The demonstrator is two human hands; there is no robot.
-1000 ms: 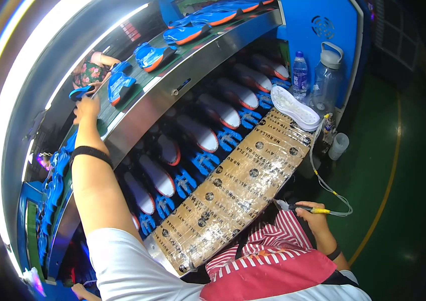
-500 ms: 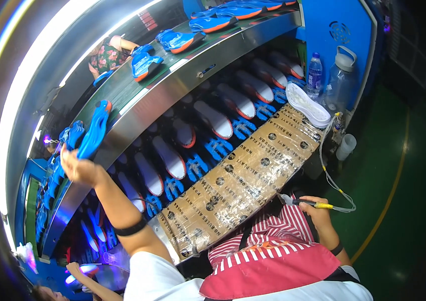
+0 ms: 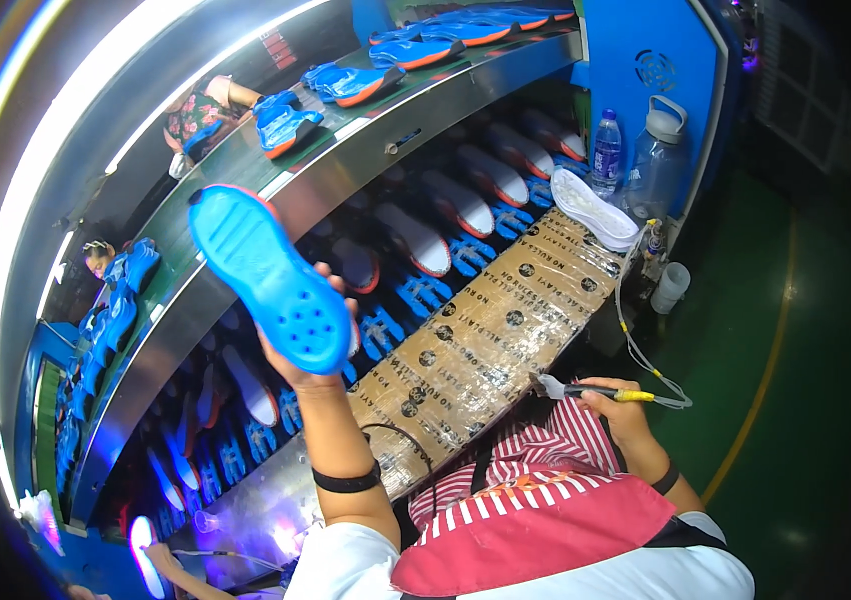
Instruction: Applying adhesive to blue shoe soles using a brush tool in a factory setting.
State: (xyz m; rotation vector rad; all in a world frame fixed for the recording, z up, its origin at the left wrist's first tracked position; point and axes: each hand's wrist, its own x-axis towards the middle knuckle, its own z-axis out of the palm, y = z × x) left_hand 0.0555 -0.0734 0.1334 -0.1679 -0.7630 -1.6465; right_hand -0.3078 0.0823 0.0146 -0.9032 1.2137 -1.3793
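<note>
My left hand is closed around a blue shoe sole and holds it up in front of the conveyor. The face toward me has shallow ridges across one half and a cluster of small holes near the hand; red-orange shows along its rim. My right hand grips a brush with a dark handle, a yellow end and pale bristles. A thin cable or tube runs from its yellow end. The bristles hover by the near edge of a cardboard-covered ledge.
A curved conveyor carries several more blue soles. Below it, a rack holds rows of shoe parts. On the ledge's right end lie a white sole, a bottle and a clear jug. Other people work nearby.
My left hand has lifted the blue sole off the conveyor's left part and swung it right, turning its ridged face toward me. My right hand still holds the brush, shifted slightly left in the view.
</note>
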